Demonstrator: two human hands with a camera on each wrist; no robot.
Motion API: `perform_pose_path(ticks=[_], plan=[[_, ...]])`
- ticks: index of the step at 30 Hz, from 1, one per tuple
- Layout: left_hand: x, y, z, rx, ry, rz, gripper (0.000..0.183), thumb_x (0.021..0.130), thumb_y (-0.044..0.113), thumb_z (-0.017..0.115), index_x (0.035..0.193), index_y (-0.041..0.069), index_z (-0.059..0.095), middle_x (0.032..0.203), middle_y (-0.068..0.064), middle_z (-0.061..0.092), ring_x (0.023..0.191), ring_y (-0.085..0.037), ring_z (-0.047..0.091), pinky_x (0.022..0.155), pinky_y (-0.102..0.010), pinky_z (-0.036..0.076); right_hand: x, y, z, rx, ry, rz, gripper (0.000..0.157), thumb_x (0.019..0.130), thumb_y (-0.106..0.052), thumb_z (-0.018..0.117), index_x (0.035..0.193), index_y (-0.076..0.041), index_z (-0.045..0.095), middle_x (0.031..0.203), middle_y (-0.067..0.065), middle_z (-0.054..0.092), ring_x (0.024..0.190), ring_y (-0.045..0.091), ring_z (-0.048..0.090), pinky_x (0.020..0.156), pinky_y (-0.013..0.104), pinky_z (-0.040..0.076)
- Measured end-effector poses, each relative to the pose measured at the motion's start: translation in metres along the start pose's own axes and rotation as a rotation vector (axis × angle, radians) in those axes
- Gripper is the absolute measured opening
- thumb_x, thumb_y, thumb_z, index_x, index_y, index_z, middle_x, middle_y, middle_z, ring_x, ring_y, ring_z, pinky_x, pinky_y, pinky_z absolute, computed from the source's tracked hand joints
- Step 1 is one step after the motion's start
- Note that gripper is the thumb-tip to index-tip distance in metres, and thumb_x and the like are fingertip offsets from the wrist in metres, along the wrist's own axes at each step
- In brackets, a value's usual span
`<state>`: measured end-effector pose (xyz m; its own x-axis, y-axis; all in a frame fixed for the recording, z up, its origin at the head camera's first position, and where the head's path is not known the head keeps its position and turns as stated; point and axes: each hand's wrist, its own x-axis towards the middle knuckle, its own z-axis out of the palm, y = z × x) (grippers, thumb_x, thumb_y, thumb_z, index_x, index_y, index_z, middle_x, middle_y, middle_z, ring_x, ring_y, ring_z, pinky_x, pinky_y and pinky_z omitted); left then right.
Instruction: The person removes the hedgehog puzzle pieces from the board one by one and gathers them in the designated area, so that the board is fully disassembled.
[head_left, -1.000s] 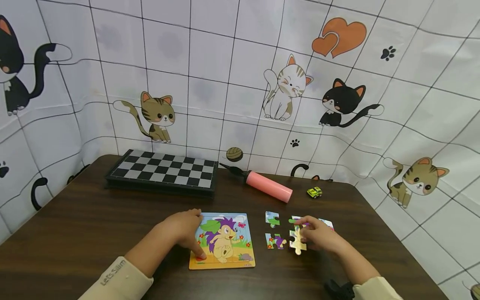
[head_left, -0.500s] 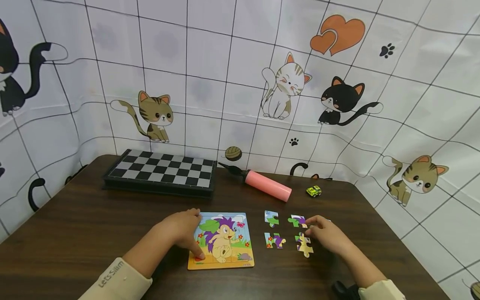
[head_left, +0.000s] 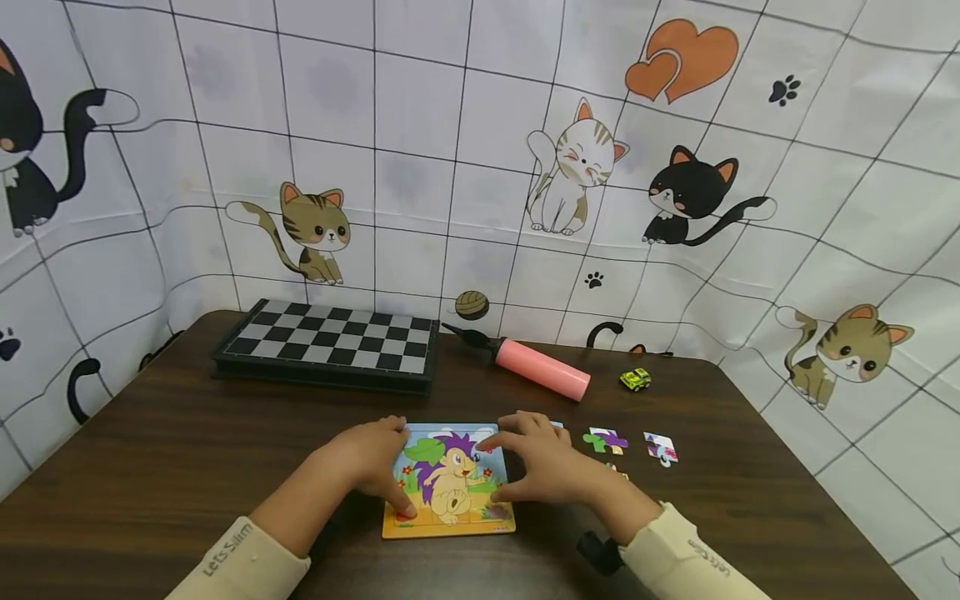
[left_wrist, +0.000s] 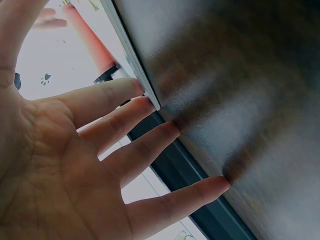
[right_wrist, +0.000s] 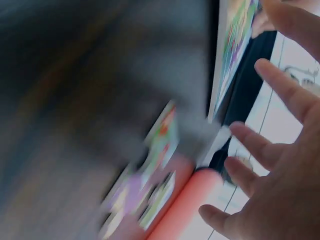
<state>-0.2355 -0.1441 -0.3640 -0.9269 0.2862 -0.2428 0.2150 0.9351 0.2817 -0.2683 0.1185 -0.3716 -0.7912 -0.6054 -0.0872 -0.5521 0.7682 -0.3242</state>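
Observation:
A square jigsaw puzzle board with a hedgehog picture lies flat on the dark table. My left hand rests at its left side, thumb on the near left corner and fingertips at the far left corner; in the left wrist view those fingers are straight and spread, touching the board's edge. Over the board's right side is my right hand, fingers spread and holding nothing. To its right lie a green and purple puzzle piece and another piece. More pieces, partly hidden by this hand in the head view, appear blurred in the right wrist view.
Behind the board sits a folded black-and-white chessboard at the left. A pink hand pump with a black nozzle lies beside it. Farther right is a small yellow-green toy car. A cat-printed sheet hangs behind the table.
My right hand has left the loose pieces, where it was touching a cream-coloured one, and moved left over the board's right side. The left hand has stayed in place.

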Motion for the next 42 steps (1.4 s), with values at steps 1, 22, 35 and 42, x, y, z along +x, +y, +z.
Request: perform_pose_path(ticks=[1, 22, 35, 42], plan=[[0.000, 0.001, 0.000, -0.002, 0.000, 0.000, 0.101, 0.063, 0.048, 0.091, 0.138, -0.007, 0.052, 0.149, -0.024, 0.041, 0.135, -0.047, 0.040, 0.110, -0.062, 0.032, 0.004, -0.003, 0.001, -0.022, -0.025, -0.009, 0.060, 0.078, -0.047, 0.082, 0.132, -0.034, 0.062, 0.152, 0.010, 0.037, 0.140, 0.038, 0.025, 0.106, 0.073, 0.019], [0.002, 0.006, 0.000, 0.000, -0.019, -0.013, 0.100, 0.063, 0.048, 0.091, 0.138, -0.005, 0.053, 0.150, -0.024, 0.040, 0.135, -0.047, 0.040, 0.109, -0.063, 0.032, 0.021, -0.017, 0.005, 0.139, 0.033, -0.032, 0.018, 0.087, -0.023, 0.078, 0.097, -0.026, 0.064, 0.112, -0.006, 0.065, 0.114, 0.022, 0.056, 0.099, 0.052, 0.041], [0.002, 0.002, 0.000, 0.004, -0.005, -0.018, 0.100, 0.063, 0.048, 0.091, 0.137, -0.006, 0.053, 0.149, -0.024, 0.041, 0.135, -0.048, 0.039, 0.109, -0.063, 0.033, -0.029, 0.057, -0.015, 1.002, 0.305, 0.332, 0.034, 0.099, -0.019, 0.059, 0.124, 0.004, 0.063, 0.105, 0.005, 0.064, 0.089, 0.016, 0.060, 0.084, 0.040, 0.051], [0.001, 0.002, 0.000, 0.007, -0.004, -0.005, 0.100, 0.062, 0.048, 0.091, 0.137, -0.007, 0.053, 0.148, -0.025, 0.041, 0.135, -0.048, 0.039, 0.109, -0.063, 0.033, -0.097, 0.134, -0.026, 0.598, 0.350, 0.539, 0.035, 0.102, -0.027, 0.055, 0.122, 0.001, 0.066, 0.125, 0.016, 0.061, 0.109, 0.027, 0.055, 0.092, 0.051, 0.045]])
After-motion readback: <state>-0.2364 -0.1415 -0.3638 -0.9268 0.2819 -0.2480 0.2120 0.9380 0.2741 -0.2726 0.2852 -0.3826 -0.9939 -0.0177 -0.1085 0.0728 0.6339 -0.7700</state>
